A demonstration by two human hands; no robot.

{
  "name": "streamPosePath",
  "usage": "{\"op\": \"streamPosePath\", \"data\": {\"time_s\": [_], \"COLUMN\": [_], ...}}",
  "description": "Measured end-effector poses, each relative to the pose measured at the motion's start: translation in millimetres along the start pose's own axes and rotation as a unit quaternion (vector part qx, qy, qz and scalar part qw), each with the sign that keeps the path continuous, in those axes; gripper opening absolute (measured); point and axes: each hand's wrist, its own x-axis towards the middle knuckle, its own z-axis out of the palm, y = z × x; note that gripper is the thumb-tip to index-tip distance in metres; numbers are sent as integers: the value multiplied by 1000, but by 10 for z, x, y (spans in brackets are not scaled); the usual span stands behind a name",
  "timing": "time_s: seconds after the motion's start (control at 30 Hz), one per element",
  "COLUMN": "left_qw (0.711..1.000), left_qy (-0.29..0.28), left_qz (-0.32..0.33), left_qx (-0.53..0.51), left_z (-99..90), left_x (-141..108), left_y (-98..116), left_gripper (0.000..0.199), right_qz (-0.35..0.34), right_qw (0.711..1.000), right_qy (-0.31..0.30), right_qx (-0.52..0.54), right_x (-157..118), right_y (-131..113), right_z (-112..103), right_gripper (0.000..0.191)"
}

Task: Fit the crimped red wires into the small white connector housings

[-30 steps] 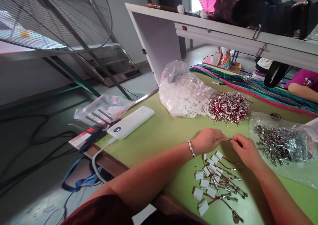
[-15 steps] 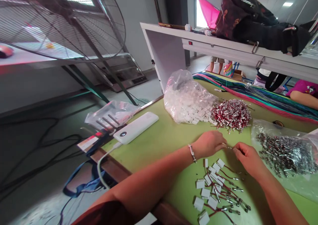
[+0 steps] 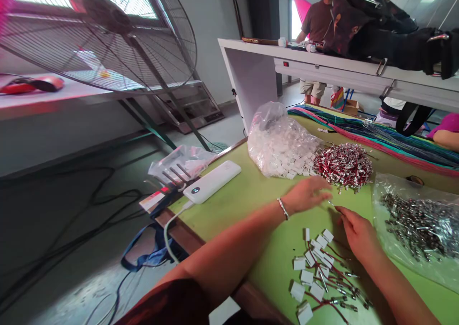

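Observation:
My left hand (image 3: 309, 194) is slightly blurred, its fingers stretched out and apart, at the near edge of a pile of short red wires with metal terminals (image 3: 344, 164). I see nothing held in it. Just below, my right hand (image 3: 356, 230) pinches a small metal terminal (image 3: 331, 203) between thumb and forefinger; whether a wire hangs from it is hidden. Nearer me lie several white connectors (image 3: 307, 277) with dark red wires and metal ends. Right of my right hand, a clear bag (image 3: 423, 224) holds many small dark and silvery metal parts.
A clear bag of white connectors (image 3: 281, 145) stands behind my left hand. A white power bank (image 3: 212, 181) with a cable lies at the left table edge. Long coloured wires (image 3: 376, 136) stretch along the back. A large fan (image 3: 107, 33) stands left; a person (image 3: 317, 23) stands beyond the white bench.
My left hand has let go of the small piece that both hands were pinching and moved up toward the red wire pile, fingers opening. My right hand keeps its pinch. The view has turned slightly left.

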Motion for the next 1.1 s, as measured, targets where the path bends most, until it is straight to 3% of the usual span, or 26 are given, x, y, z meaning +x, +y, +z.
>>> {"op": "streamPosePath", "data": {"time_s": [0.07, 0.13, 0.27, 0.4, 0.53, 0.6, 0.7, 0.77, 0.83, 0.97, 1.1], "left_qw": [983, 955, 955, 961, 967, 974, 967, 926, 876, 828, 770], "left_qy": [94, 89, 46, 7, 29, 84, 122, 72, 14, -23, -56], "left_qz": [-113, -175, -158, -129, -125, -146, -210, -250, -274, -288, -306], "left_qx": [105, 224, 248, 246, 222, 149, -83, -274, -395, -481, -557], "left_z": [-168, -285, -297, -219, -245, -263, -211, -110, 11, 165, 163], "left_x": [25, 21, -26, -37, -13, -2, 3, -6, -21, -48, -62], "left_y": [-225, -433, -603, -522, -389, -295, -105, 31, 142, 240, 270], "left_gripper": [29, 29, 22, 20, 19, 17, 17, 20, 20, 21, 18], "right_qz": [37, 53, 23, 23, 34, 38, 41, 27, 13, 11, 16], "right_qw": [998, 996, 998, 999, 997, 996, 992, 990, 989, 987, 987], "right_qy": [30, 45, 22, 21, 28, 38, 55, 66, 82, 124, 132], "right_qx": [33, 50, 46, 38, 58, 76, 103, 119, 123, 103, 94], "right_x": [20, 32, 27, 30, 43, 42, 25, 5, -13, -25, -19], "right_y": [59, 102, 117, 109, 94, 71, 7, -47, -96, -143, -138], "right_z": [-16, -43, -63, -80, -111, -123, -138, -149, -162, -193, -201], "right_gripper": [35, 34, 31, 30, 27, 26, 28, 29, 29, 27, 26]}}
